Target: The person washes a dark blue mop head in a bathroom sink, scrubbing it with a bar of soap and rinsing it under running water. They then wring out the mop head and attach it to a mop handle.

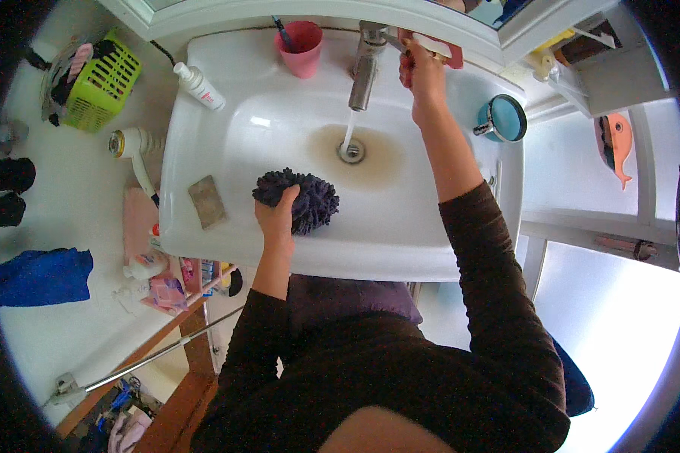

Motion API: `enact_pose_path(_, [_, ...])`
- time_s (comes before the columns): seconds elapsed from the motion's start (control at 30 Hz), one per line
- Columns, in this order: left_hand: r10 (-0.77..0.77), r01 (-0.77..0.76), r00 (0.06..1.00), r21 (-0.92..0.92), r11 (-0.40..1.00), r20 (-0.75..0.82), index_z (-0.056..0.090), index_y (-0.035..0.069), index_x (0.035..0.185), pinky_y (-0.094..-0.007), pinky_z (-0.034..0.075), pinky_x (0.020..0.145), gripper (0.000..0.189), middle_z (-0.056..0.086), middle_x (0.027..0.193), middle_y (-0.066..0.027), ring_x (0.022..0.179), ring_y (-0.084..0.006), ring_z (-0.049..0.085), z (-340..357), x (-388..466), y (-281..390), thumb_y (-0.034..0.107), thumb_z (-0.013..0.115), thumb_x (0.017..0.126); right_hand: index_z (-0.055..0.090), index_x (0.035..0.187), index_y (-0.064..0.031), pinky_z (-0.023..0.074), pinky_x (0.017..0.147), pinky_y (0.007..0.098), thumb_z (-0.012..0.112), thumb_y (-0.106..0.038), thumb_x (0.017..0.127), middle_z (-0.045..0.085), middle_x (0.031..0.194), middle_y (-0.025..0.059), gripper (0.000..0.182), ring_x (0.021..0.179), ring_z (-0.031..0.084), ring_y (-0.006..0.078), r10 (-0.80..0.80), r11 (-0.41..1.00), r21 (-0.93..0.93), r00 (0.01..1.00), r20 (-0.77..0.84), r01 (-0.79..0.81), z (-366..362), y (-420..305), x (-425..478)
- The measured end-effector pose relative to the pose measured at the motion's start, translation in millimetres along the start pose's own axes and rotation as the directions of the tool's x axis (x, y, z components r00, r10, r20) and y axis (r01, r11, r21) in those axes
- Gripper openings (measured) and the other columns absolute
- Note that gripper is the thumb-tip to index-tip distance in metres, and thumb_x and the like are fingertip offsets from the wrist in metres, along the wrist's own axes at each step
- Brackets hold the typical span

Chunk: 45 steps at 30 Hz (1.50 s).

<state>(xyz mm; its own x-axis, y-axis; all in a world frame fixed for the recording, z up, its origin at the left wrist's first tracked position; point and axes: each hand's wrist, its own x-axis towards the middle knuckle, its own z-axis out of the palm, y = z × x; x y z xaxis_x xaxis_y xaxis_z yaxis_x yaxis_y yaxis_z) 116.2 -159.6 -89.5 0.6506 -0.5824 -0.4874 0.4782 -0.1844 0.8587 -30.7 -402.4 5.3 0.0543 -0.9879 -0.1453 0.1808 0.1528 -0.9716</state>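
Observation:
My left hand [275, 218] grips a dark chenille cleaning sponge [311, 204] with bushy strands, above the front slope of the white washbasin [249, 147]. My right hand [428, 73] reaches to the back of the basin, its fingers closed around the lever [394, 41] of the metal faucet [364, 79]. A stream of water [349, 129] falls from the spout into the drain [352, 152]. Brownish water [382, 161] spreads around the drain.
On the basin rim are a pink cup [303, 59] holding a toothbrush, a white bottle [198, 86], a blue mug [507, 120] and a red soap dish [457, 55]. A grey-brown block [207, 202] lies at left. A hair dryer [133, 144] and green basket [99, 82] hang beyond.

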Motion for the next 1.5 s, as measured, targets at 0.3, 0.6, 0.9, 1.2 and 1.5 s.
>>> enact_pose_path(0.3, [-0.015,0.014,0.999,-0.027,1.0,-0.035,0.052,0.005,0.103,-0.0285,0.044,0.078,0.042,0.056,0.095,-0.003,0.085,-0.0149,0.054,-1,-11,20,0.011,0.073,0.067,0.049,0.084,-0.0037,0.0457,0.073,0.0381,0.043,-0.015,0.086,0.055,0.088,0.0134,0.012,0.084,0.054,0.0255,0.811,0.461,0.329,0.542,0.22,-0.824,13,123,-16])
enact_pose_path(0.6, [0.013,-0.018,0.997,-0.054,0.998,-0.077,0.052,0.005,0.103,-0.0285,0.044,0.079,0.043,0.057,0.097,-0.0032,0.087,-0.0152,0.055,-16,-13,34,0.01,0.074,0.066,0.045,0.12,0.0078,0.0365,0.1,0.0403,0.043,-0.017,0.092,0.047,0.124,0.0196,0.037,0.115,0.046,0.0305,0.612,0.436,0.048,0.335,0.716,-0.899,35,117,-18])
enact_pose_path(0.9, [0.056,-0.053,0.996,-0.041,0.998,0.063,0.053,0.007,0.098,-0.0286,0.044,0.076,0.036,0.058,0.091,-0.0019,0.084,-0.0141,0.055,18,7,14,0.01,0.073,0.067,0.051,0.107,0.0071,0.0426,0.095,0.0418,0.04,-0.01,0.09,0.056,0.108,0.0194,0.026,0.104,0.054,0.0311,0.499,0.347,0.304,0.449,0.741,-0.887,-30,89,-17])
enact_pose_path(1.2, [-0.119,0.186,0.917,-0.142,0.972,0.381,0.054,0.005,0.094,-0.0292,0.046,0.075,0.026,0.058,0.088,-0.0033,0.083,-0.0167,0.057,83,26,0,0.009,0.063,0.07,0.055,0.114,-0.006,0.0405,0.096,0.0423,0.041,-0.048,0.089,0.057,0.116,0.0111,0.05,0.103,0.056,0.0255,0.736,0.677,-0.265,0.644,0.212,-0.686,-66,152,-50])
enact_pose_path(1.5, [-0.184,0.25,0.838,-0.063,0.966,0.513,0.052,0.012,0.113,-0.033,0.04,0.089,0.04,0.056,0.111,-0.0044,0.101,-0.0189,0.054,73,69,-16,0.031,0.062,0.079,0.057,0.108,-0.0052,0.0478,0.086,0.0369,0.05,-0.031,0.087,0.062,0.103,0.0094,0.034,0.092,0.061,0.0215,0.605,0.608,0.293,0.67,0.43,-0.738,-68,143,-68])
